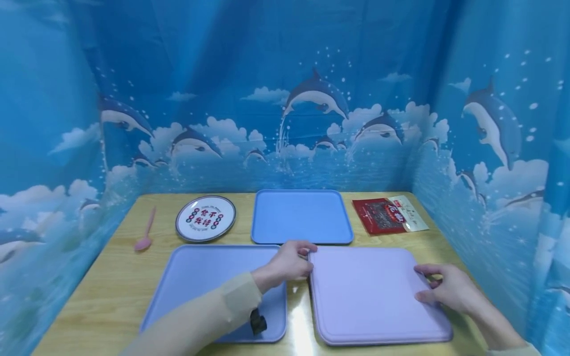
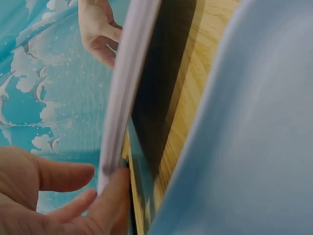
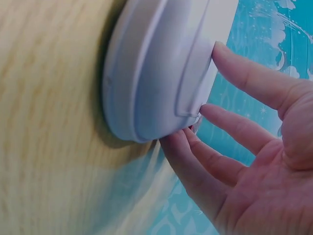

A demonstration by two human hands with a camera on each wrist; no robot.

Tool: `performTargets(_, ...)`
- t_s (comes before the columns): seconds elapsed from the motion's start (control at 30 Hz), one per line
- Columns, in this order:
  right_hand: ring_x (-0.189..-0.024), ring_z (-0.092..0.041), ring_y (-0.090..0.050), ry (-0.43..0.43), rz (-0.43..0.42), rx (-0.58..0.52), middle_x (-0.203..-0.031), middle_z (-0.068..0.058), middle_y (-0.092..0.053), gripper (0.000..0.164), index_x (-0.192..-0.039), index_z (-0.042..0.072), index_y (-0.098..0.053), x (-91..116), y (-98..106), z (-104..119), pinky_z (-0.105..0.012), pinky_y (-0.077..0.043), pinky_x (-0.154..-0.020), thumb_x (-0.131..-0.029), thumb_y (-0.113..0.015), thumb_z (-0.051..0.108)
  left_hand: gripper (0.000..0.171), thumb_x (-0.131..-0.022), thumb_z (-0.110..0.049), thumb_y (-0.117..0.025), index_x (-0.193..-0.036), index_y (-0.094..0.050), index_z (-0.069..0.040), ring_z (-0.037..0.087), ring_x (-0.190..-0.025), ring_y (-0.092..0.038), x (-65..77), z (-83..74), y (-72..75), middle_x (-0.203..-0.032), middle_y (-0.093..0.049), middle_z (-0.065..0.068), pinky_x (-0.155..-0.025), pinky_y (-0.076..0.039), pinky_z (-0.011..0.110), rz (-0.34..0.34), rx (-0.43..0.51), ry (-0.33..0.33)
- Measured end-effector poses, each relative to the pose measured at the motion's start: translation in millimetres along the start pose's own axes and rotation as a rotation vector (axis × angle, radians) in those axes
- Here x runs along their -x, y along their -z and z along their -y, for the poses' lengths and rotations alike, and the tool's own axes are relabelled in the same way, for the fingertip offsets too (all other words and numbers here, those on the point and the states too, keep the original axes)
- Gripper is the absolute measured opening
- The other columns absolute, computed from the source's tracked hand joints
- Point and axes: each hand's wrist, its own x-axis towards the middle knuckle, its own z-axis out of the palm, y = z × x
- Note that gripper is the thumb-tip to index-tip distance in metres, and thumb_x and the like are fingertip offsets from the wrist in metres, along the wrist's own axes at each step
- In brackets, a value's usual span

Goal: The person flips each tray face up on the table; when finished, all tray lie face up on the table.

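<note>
A flat lilac case [image 1: 365,291] with rounded corners is at the front right, between both hands. My left hand [image 1: 291,260] is at its far left corner; the left wrist view shows one finger tucked behind the case's lower edge, with the thumb just off the side. At the opposite side, my right hand [image 1: 450,287] holds the right edge, thumb and index finger by the top face and other fingers [image 3: 188,171] low against the side. How firmly either hand presses is hard to see. Under my left forearm lies a blue-grey tray [image 1: 213,267].
Behind stand a blue tray [image 1: 303,217], a white plate [image 1: 206,218] with red lettering and a red food packet [image 1: 387,215]. A pink spoon [image 1: 144,237] lies at the far left. Dolphin-print curtains [image 1: 249,99] border the wooden table [image 1: 102,296].
</note>
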Motion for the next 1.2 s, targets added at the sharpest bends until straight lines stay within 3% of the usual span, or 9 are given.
performTargets(0.17, -0.106, -0.03, -0.078, -0.008, 0.022, -0.046, -0.142, -0.037, -0.07, 0.076, -0.147, -0.01, -0.066, -0.3, 1.8, 0.1, -0.023, -0.062, -0.073, -0.083, -0.098, 0.016, 0.054, -0.092, 0.013, -0.067, -0.141, -0.077, -0.007, 0.016, -0.088, -0.076, -7.2, -0.4, 3.5, -0.128, -0.073, 0.02, -0.076, -0.072, 0.03, -0.004, 0.102, 0.011)
performTargets(0.37, -0.118, -0.048, -0.078, -0.019, 0.086, -0.12, -0.154, -0.043, -0.059, 0.074, -0.15, -0.013, -0.061, -1.7, 3.7, 0.8, -0.029, -0.07, -0.081, -0.089, -0.093, 0.013, 0.051, -0.097, 0.008, -0.067, -0.144, -0.076, -0.008, 0.018, -0.093, -0.08, -13.1, -15.7, 13.4, -0.13, -0.075, 0.021, -0.089, -0.074, 0.038, 0.02, 0.141, 0.02)
performTargets(0.5, -0.123, -0.051, -0.076, -0.016, 0.116, -0.164, -0.157, -0.044, -0.055, 0.074, -0.153, -0.015, -0.057, -3.5, 4.5, 0.4, -0.033, -0.072, -0.086, -0.093, -0.09, 0.013, 0.049, -0.099, 0.007, -0.068, -0.145, -0.075, -0.006, 0.02, -0.098, -0.082, -16.2, -30.7, 20.6, -0.134, -0.074, 0.022, -0.095, -0.073, 0.043, 0.049, 0.181, 0.009)
performTargets(0.77, -0.125, -0.051, -0.075, 0.005, 0.157, -0.226, -0.159, -0.046, -0.051, 0.075, -0.155, -0.017, -0.053, -9.9, 8.2, 3.1, -0.041, -0.072, -0.093, -0.095, -0.088, 0.013, 0.046, -0.101, 0.004, -0.071, -0.146, -0.074, -0.007, 0.022, -0.109, -0.081, -23.5, -50.4, 29.6, -0.139, -0.073, 0.021, -0.105, -0.07, 0.049, 0.078, 0.239, -0.007)
performTargets(0.9, -0.128, -0.05, -0.074, 0.008, 0.187, -0.261, -0.161, -0.045, -0.05, 0.075, -0.156, -0.017, -0.051, -13.0, 10.7, 5.0, -0.039, -0.072, -0.094, -0.097, -0.086, 0.013, 0.044, -0.103, 0.002, -0.072, -0.146, -0.075, -0.009, 0.023, -0.113, -0.081, -24.7, -61.9, 32.6, -0.139, -0.074, 0.018, -0.106, -0.069, 0.049, 0.084, 0.259, -0.014)
performTargets(1.07, -0.126, -0.039, -0.076, 0.005, 0.246, -0.293, -0.156, -0.046, -0.055, 0.076, -0.158, -0.019, -0.045, -15.8, 14.8, 6.5, -0.031, -0.071, -0.09, -0.1, -0.082, 0.012, 0.041, -0.105, -0.001, -0.072, -0.145, -0.076, -0.011, 0.023, -0.112, -0.082, -25.8, -74.1, 32.5, -0.139, -0.076, 0.015, -0.102, -0.071, 0.045, 0.094, 0.254, -0.021)
performTargets(1.2, -0.122, -0.031, -0.077, -0.018, 0.29, -0.337, -0.149, -0.044, -0.062, 0.079, -0.161, -0.02, -0.04, -17.8, 17.0, 7.9, -0.033, -0.072, -0.089, -0.102, -0.08, 0.012, 0.042, -0.105, -0.001, -0.072, -0.146, -0.075, -0.009, 0.023, -0.114, -0.082, -27.4, -81.5, 30.7, -0.138, -0.077, 0.015, -0.103, -0.071, 0.045, 0.102, 0.277, -0.031)
